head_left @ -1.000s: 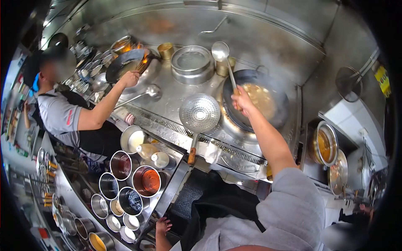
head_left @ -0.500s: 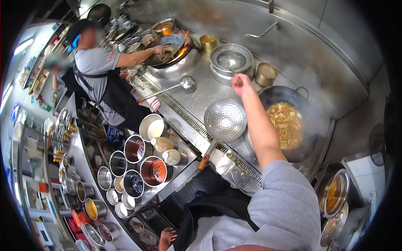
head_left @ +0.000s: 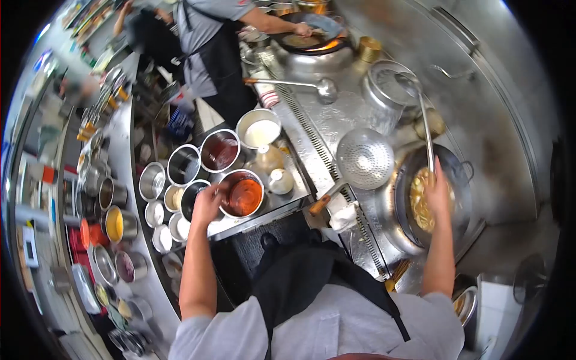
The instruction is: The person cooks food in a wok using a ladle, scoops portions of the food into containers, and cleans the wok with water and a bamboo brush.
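Observation:
My right hand is closed around the handle of a long metal ladle. The ladle's bowl reaches over a steel pot at the back, while the hand is above the wok. Steam rises from the noodle-like food in that wok. To the left, my left hand hovers over the dark-sauce pot, partly covering it. Its fingers are loosely bent and apart, by the rim of the red-sauce pot; whether they touch it I cannot tell.
A perforated skimmer lies across the stove with its wooden handle toward me. Another ladle rests farther back. Two squeeze bottles stand by the sauce pots. A co-worker tends a flaming wok. A cloth lies on the edge.
My left hand has come up from beside my body to the sauce pots. My right hand has drawn back from the rear pot toward the wok with the ladle. The view has turned left and down.

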Demonstrator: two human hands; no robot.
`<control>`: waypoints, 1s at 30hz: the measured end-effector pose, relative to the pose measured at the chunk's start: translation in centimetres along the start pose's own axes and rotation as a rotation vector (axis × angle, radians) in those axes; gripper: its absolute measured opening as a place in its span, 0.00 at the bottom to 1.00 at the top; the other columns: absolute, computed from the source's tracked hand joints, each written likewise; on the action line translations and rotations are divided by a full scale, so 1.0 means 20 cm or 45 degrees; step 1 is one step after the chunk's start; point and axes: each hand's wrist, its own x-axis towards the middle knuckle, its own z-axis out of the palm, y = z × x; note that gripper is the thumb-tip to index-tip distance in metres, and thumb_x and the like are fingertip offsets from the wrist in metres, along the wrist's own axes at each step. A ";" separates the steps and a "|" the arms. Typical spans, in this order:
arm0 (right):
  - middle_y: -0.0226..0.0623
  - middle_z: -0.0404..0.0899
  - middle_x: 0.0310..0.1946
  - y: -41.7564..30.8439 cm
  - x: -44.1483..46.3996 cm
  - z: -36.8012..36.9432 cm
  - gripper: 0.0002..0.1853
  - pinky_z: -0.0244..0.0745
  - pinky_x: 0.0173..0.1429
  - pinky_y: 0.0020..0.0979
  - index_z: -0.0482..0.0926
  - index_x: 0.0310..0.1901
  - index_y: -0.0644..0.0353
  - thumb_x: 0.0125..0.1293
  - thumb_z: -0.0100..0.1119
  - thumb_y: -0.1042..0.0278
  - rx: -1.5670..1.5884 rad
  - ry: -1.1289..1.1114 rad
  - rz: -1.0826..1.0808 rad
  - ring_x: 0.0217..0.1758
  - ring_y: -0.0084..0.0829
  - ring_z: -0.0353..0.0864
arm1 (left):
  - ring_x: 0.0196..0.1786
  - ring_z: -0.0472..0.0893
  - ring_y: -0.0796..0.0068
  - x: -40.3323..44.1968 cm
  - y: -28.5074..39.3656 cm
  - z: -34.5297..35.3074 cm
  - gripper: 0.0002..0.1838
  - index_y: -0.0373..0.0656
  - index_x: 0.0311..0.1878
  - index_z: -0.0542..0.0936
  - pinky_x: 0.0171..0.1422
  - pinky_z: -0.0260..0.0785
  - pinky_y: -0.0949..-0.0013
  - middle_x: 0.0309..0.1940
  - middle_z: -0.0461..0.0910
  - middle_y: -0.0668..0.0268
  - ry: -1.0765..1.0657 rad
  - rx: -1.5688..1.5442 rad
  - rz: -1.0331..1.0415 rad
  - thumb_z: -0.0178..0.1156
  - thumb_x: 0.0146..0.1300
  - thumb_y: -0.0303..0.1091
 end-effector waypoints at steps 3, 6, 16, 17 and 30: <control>0.40 0.78 0.43 0.07 -0.42 0.33 0.40 0.78 0.42 0.32 0.46 0.77 0.51 0.66 0.50 0.77 0.274 0.032 -0.056 0.40 0.37 0.80 | 0.51 0.80 0.50 0.27 -0.03 0.13 0.17 0.40 0.49 0.82 0.57 0.71 0.57 0.49 0.81 0.51 0.169 0.099 0.245 0.52 0.57 0.25; 0.30 0.67 0.24 -0.03 -0.73 0.59 0.41 0.62 0.13 0.23 0.41 0.77 0.51 0.66 0.50 0.77 0.835 -0.175 0.369 0.12 0.20 0.64 | 0.58 0.76 0.50 0.48 -0.13 0.36 0.21 0.44 0.54 0.81 0.63 0.69 0.55 0.59 0.78 0.62 0.116 0.338 0.334 0.52 0.55 0.26; 0.42 0.83 0.31 -0.54 -0.31 0.85 0.45 0.77 0.38 0.40 0.44 0.77 0.39 0.63 0.55 0.76 0.228 -0.853 -0.166 0.31 0.43 0.83 | 0.78 0.51 0.46 0.63 -0.12 0.55 0.33 0.50 0.76 0.54 0.73 0.47 0.31 0.78 0.49 0.68 -0.319 0.835 0.148 0.47 0.68 0.39; 0.48 0.83 0.37 -0.61 -0.27 0.89 0.44 0.78 0.42 0.42 0.45 0.77 0.36 0.64 0.55 0.74 -0.034 -0.804 -0.333 0.34 0.48 0.83 | 0.78 0.50 0.46 0.64 -0.10 0.55 0.33 0.51 0.76 0.54 0.73 0.45 0.29 0.78 0.49 0.68 -0.322 0.870 0.139 0.46 0.69 0.40; 0.63 0.80 0.41 -1.15 -0.11 0.94 0.45 0.73 0.54 0.52 0.40 0.77 0.42 0.61 0.48 0.75 -0.737 -1.101 -0.425 0.44 0.60 0.81 | 0.78 0.48 0.45 0.63 -0.16 0.55 0.33 0.53 0.77 0.54 0.69 0.37 0.19 0.78 0.49 0.72 -0.272 0.855 0.124 0.45 0.70 0.40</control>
